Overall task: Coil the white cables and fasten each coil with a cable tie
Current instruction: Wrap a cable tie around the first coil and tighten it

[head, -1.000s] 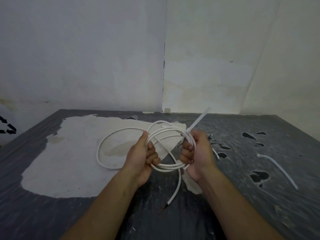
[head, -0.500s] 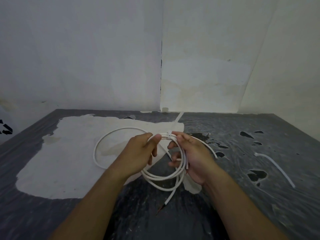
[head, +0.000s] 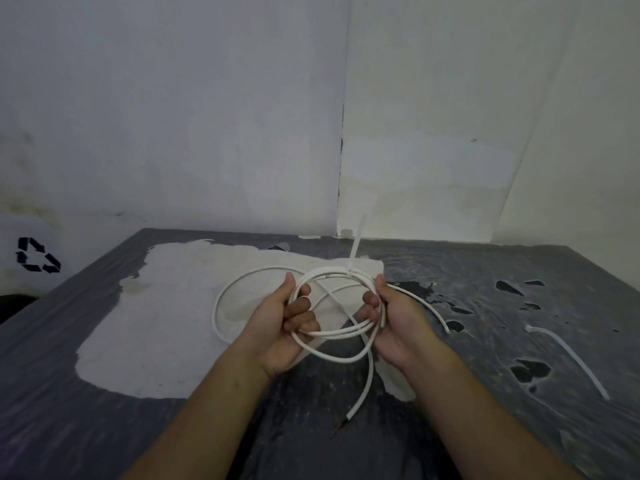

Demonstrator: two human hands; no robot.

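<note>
Two hands, our left hand [head: 277, 327] and right hand [head: 398, 323], grip the coiled white round cable [head: 332, 336]; the thin white plastic cable tie [head: 356, 251] atop it probably needs cinching next.

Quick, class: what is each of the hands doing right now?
Left hand: closed on the left side of the cable coil.
Right hand: closed on the coil's right side.

Bare utility or workshop corner. A worn bench [head: 104, 358], its dark covering peeled to a pale patch, abuts stained white walls [head: 173, 116]. Left of the bench: a recycling symbol [head: 36, 255].
</note>
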